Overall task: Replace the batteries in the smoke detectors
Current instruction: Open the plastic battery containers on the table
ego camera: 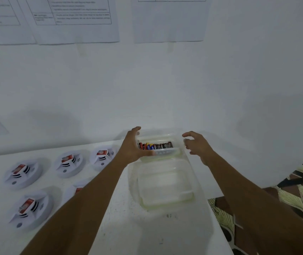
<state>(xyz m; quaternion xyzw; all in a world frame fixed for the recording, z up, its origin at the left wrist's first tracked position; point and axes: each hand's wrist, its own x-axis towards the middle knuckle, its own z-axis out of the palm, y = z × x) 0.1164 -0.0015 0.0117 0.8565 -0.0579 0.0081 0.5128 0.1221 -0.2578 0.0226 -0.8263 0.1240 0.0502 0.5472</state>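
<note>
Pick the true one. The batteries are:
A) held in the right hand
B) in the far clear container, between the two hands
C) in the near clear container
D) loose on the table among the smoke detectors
B: the batteries lie in a row inside the far clear container, next to the left hand. The near clear container shows none.

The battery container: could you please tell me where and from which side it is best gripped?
Probably by its two end walls, a hand from each side: the battery container is wide, open-topped, and holds loose batteries, so it should stay level.
</note>
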